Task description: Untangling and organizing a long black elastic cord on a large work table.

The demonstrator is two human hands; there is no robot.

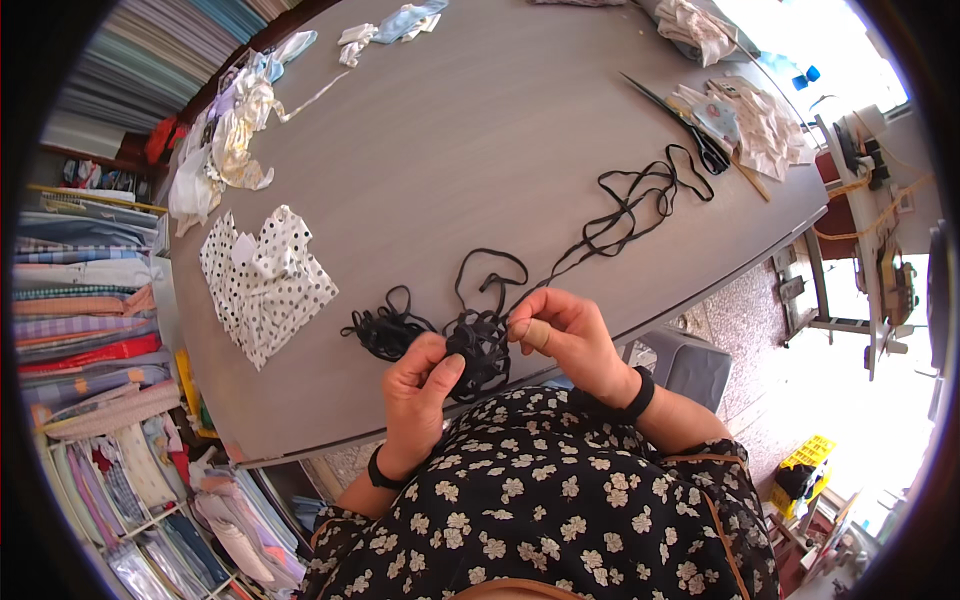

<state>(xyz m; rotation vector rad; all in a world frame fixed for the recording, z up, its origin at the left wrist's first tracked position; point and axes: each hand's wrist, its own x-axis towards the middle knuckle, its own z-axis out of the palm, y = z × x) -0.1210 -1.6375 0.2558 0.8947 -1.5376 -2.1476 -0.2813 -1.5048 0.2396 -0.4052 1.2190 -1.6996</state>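
At the table's near edge my left hand [420, 382] pinches a loose tangle of black cord [480, 352] between thumb and fingers. On the tangle's other side, my right hand [566, 330] has its thumb and fingertips closed on a strand of the same cord. From there a long slack length of cord [630, 210] runs in loops up the table to the right. A second black cord bundle [382, 330] lies just left of the tangle, close behind my left hand. Black scissors [690, 131] rest beyond the loops, beside printed fabric pieces.
On the grey table [450, 150] lie a folded polka-dot fabric [266, 285] at left, fabric scraps [244, 127] along the far left edge and pale printed fabric [761, 124] at right. Shelves of folded cloth [90, 300] stand left. A grey plastic stool [686, 367] is by the right edge.
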